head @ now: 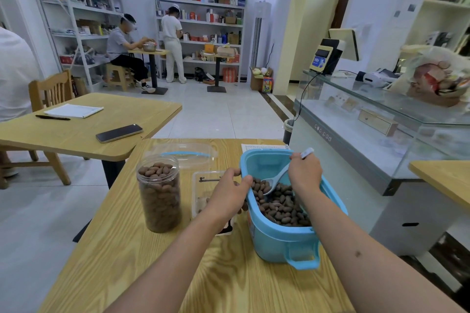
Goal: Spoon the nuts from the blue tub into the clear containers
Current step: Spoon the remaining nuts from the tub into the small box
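From the head view, the right hand (304, 173) grips the handle of a pale spoon (276, 180) whose bowl lies among the nuts (279, 204) in the blue tub (282, 241). The left hand (230, 192) curls over the tub's rim, probably to keep it from sliding. Beside this hand, partly hidden by it, stands a square clear container (206, 183), close for a short transfer. On the bench (127, 249), a round jar (159, 193) already looks full. Behind lies a clear lid (185, 155). Nothing blocks the path.

Right hand (305, 170) with spoon (276, 180) in blue tub (279, 239)
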